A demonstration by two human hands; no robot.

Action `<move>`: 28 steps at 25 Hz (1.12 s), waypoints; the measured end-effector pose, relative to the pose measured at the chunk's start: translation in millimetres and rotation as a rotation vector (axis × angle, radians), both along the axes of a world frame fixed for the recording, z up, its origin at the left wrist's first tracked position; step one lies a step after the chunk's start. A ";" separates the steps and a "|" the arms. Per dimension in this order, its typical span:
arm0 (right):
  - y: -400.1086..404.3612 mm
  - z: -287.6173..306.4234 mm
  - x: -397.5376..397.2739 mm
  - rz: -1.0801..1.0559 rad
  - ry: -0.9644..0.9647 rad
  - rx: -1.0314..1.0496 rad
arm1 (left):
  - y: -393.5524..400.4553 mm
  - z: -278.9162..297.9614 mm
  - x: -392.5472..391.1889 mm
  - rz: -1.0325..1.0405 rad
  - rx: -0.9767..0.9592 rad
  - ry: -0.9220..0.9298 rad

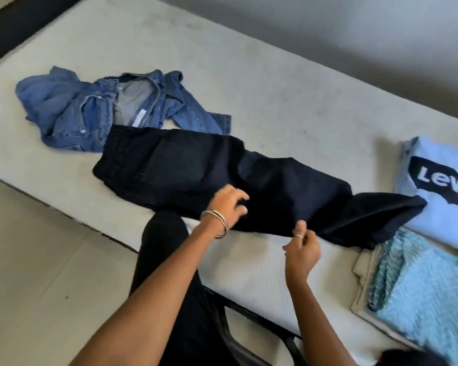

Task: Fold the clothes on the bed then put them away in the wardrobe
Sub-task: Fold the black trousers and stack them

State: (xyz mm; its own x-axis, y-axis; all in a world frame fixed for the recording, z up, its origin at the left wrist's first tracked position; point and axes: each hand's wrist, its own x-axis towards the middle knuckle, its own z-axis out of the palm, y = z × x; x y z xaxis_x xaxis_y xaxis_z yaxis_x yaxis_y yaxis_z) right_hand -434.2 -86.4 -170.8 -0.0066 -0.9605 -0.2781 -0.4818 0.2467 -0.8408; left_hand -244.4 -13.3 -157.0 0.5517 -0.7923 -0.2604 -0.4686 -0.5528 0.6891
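One wide bed with a pale grey-white mattress cover (262, 83), filling most of the view, running from the far left corner down to the near right edge. Laid across its middle, a long pair of dark navy trousers (196, 165), waistband toward the left, legs stretched toward the right edge, back pocket facing up. Just beyond the waistband, toward the bed's far left corner, a crumpled blue denim shirt (90, 107), unfolded, its hem touching or just overlapping the trousers' top edge. At the right edge, a folded light blue T-shirt with a dark Levi's logo (434, 207), trouser cuffs lying against its near side. Nearer along the same edge, a folded turquoise patterned garment (421, 294) resting on a folded beige cloth (362, 281).

Near the bed's front edge, two bare forearms reaching in. Left hand (229, 204), silver bangles at the wrist, resting on the trousers near the seat, fingers curled and blurred; whether the grip closes on the fabric cannot be told. Right hand (302, 249), ring on one finger, at the lower hem of the trouser leg, thumb and fingers pinching the fabric's edge, lifting it slightly off the mattress.
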 end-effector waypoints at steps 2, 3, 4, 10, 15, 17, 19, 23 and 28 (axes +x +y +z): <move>-26.3 -8.5 -29.0 -0.395 -0.164 0.275 | -27.9 -7.2 -54.1 -0.355 0.216 -0.085; -40.6 -12.6 -41.9 -0.491 -0.305 0.417 | -38.0 -10.9 -79.3 -0.422 0.285 -0.180; -57.1 -16.2 -54.6 -0.528 -0.464 0.522 | -46.1 -11.0 -102.4 -0.442 0.320 -0.262; -116.2 16.8 -40.8 -0.219 -0.561 0.430 | -76.0 -3.7 -136.0 -0.371 0.283 -0.510; -129.8 42.6 -24.1 0.608 0.001 -0.123 | -147.4 33.5 -125.4 0.013 0.135 -0.098; -141.3 45.8 -35.6 0.541 -0.089 -0.142 | -164.6 43.1 -99.5 0.219 0.142 0.169; -155.7 31.6 -55.8 0.306 -0.121 -0.059 | -173.7 56.3 -58.9 0.337 -0.021 0.313; -138.3 -3.3 -71.9 0.315 0.526 0.152 | -181.0 91.1 30.3 0.845 -0.444 0.319; -134.3 -23.4 -55.2 0.158 0.860 -0.040 | -138.0 63.7 39.4 0.592 -0.131 -0.206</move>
State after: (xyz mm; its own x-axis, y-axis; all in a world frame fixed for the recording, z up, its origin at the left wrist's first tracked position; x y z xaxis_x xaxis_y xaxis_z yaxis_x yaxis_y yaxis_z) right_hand -489.4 -220.7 -194.3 -0.0647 -0.9768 -0.2043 -0.9790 0.1018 -0.1764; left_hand -205.0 -151.4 -93.4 0.9342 -0.3561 -0.0238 -0.2399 -0.6759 0.6969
